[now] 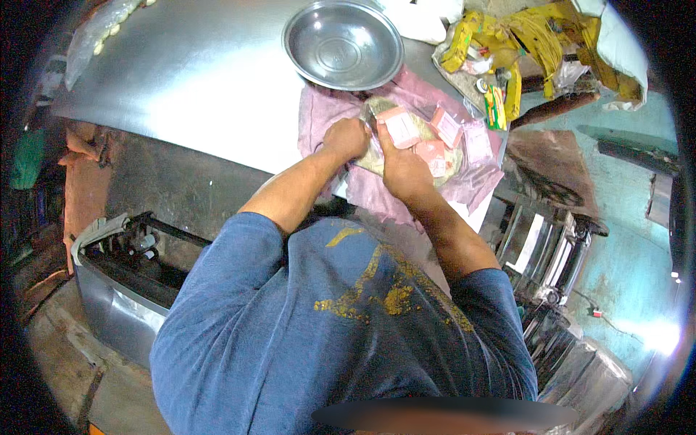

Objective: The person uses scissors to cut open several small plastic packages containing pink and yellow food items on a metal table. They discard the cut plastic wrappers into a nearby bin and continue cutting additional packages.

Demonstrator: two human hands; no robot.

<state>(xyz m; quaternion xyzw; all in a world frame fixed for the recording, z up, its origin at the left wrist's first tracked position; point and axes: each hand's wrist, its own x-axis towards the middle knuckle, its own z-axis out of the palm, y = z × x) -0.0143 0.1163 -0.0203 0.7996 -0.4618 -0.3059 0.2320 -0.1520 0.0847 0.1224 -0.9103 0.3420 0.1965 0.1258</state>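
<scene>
Both hands are at a clear plastic bag [420, 129] with greenish-tan contents and pink-and-white box-like packets or labels [398, 128]; whether these lie in or on it, I cannot tell. My left hand [346, 139] is closed in a fist at the bag's left edge. Close by on its right, my right hand [404, 168] grips the near side, thumb pointing away from me by a pink packet. Fingertips of both hands are hidden. Under the bag spreads a crumpled pink cloth [319, 116]. Just beyond it stands a wide, shallow steel bowl [341, 54].
The shiny metal table [167, 80] reaches far left, where a plastic bag with pale round pieces [101, 40] lies. Yellow wrappers [536, 32] and a small yellow-green packet [495, 109] sit at the far right. Below the table's left stands a metal bin [119, 312]; metal equipment [540, 246] is at right.
</scene>
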